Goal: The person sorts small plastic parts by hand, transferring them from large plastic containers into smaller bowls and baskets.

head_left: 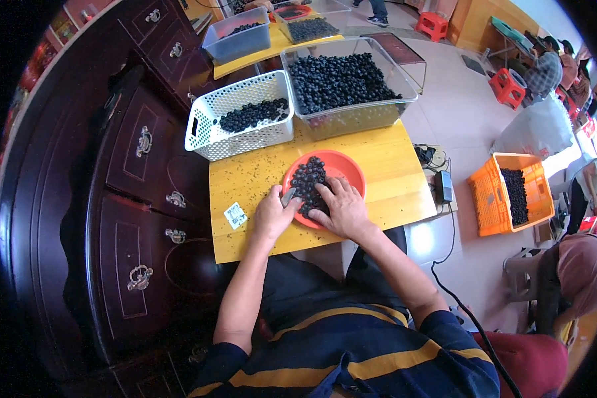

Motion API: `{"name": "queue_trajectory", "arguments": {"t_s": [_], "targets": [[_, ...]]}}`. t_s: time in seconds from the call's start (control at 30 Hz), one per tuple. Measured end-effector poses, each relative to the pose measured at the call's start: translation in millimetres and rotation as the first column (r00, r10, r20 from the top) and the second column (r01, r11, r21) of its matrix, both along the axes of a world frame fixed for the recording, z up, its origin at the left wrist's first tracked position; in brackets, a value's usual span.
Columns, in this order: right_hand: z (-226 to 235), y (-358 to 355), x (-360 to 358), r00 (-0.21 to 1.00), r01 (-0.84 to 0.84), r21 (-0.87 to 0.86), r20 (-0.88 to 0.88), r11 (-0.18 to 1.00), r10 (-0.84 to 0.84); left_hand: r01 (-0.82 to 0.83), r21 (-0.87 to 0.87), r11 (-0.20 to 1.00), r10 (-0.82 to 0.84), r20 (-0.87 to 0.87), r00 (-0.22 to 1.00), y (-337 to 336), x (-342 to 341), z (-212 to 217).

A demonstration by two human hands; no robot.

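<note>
A round orange-red basin [355, 174] rests on the yellow table in front of me, with small dark round pieces [310, 178], like beads or berries, heaped in it. At the basin's left rim, my left hand [275, 211] is closed around a small grey tool [288, 196] that looks like metal; its exact kind does not show. My right hand [345, 207] lies over the right part of the heap. Its fingers are spread and touch the dark pieces, hiding some of them.
Behind the basin stand a white perforated basket [209, 142] and a clear tub [351, 123], both holding dark pieces. Crumbs and a small white packet [235, 215] lie on the yellow table [395, 166]. Dark drawers [129, 245] border the left; an orange crate [484, 192] is on the floor at right.
</note>
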State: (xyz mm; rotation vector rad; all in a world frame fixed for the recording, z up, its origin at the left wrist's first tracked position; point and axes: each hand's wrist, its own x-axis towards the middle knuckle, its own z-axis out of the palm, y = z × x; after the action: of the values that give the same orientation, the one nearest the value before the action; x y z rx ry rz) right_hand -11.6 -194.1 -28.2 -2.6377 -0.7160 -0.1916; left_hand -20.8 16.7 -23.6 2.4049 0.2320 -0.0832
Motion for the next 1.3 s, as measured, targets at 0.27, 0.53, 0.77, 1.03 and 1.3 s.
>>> {"name": "queue_trajectory", "arguments": {"t_s": [0.27, 0.53, 0.77, 1.03, 1.3], "targets": [[8.6, 3.7, -12.2, 0.994, 0.047, -0.012, -0.096, 0.999, -0.048, 0.011, -0.005, 1.000, -0.011, 0.020, 1.000, -1.0, -10.0, 2.4], [6.9, 4.8, -10.1, 0.993, 0.078, -0.024, -0.089, 0.997, -0.080, -0.002, -0.057, 0.998, 0.006, 0.080, 0.997, -5.3, -25.9, 8.3], [5.2, 10.1, 3.5, 0.987, 0.087, 0.037, -0.138, 0.996, -0.081, -0.010, -0.060, 0.998, 0.014, 0.071, 0.997, -2.7, -26.9, 4.5], [-3.0, 16.4, 22.2, 0.976, 0.089, -0.041, -0.197, 0.995, -0.095, 0.014, -0.064, 0.998, -0.009, 0.083, 0.997, -2.9, -28.0, 7.7], [0.1, 17.7, 28.8, 0.987, 0.075, 0.039, -0.143, 0.996, -0.068, 0.010, -0.044, 0.999, -0.007, 0.076, 0.997, 0.3, -27.8, 3.2]]}}
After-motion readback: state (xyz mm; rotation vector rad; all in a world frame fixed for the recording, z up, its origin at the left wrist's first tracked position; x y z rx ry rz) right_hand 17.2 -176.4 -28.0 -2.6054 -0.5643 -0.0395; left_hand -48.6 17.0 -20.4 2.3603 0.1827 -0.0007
